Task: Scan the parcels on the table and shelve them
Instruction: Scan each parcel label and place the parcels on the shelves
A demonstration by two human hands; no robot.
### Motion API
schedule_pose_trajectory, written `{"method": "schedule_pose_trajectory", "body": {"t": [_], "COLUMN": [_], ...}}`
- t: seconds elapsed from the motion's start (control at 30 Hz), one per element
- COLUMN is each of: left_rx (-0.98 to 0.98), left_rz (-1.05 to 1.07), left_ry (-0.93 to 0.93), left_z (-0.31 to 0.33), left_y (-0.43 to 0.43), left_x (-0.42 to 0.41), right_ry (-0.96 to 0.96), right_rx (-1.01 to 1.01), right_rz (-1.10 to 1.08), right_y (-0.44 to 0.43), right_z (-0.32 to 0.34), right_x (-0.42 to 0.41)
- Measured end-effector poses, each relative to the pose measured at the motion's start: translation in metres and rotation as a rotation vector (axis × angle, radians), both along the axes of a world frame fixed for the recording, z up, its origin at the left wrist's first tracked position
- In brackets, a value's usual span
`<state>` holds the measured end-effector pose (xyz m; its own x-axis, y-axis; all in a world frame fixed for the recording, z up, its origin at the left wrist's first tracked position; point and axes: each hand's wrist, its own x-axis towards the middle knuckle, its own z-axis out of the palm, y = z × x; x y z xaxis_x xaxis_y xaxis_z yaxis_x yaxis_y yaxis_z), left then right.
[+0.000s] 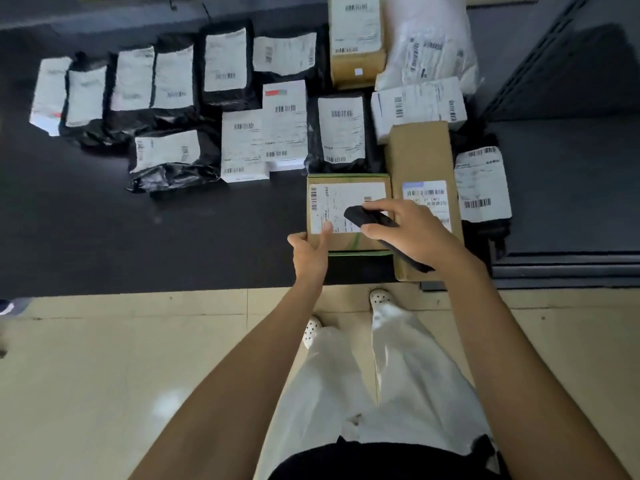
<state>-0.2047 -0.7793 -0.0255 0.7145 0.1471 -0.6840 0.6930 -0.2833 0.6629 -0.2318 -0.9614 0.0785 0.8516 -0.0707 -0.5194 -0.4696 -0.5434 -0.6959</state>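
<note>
Right hand (412,233) grips a black scanner (370,218), head over the label of a small cardboard box (341,240). Left hand (310,252) holds that box's near-left corner, thumb on the label.

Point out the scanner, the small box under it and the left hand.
scanner (364,216), head view, its black head.
small box (337,199), head view, its white label.
left hand (309,253), head view, back of the hand.
</note>
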Motion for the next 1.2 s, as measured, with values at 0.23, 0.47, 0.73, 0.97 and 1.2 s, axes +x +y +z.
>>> {"method": "schedule_pose_trajectory", "body": {"t": [0.23,0.47,0.73,0.97,1.2], "left_rx": [0.049,0.078,0.154,0.139,0.16], "left_rz": [-0.271,-0.409,-0.498,-0.494,-0.511], "left_ry": [-0.172,-0.449,-0.797,-0.875,-0.908], "left_z": [0.017,0.072,0.177,0.21,0.212], "left_y": [0.036,0.094,0.131,0.147,0.152], "left_x": [0.018,0.069,0.16,0.192,0.188], "right_ry": [-0.074,-0.223,-0.503,-0.583,-0.55], "right_rx": [0.008,-0.011,-0.137,-0.243,-0.259], "right_rz": [-0.139,-0.222,-0.213,-0.194,-0.206], "right_y": [0.037,0.079,0.124,0.138,0.145], "right_z": [0.013,0.037,0.089,0.122,0.12], "right_x": [-0.021,-0.016,0.0,0.016,0.014]}}
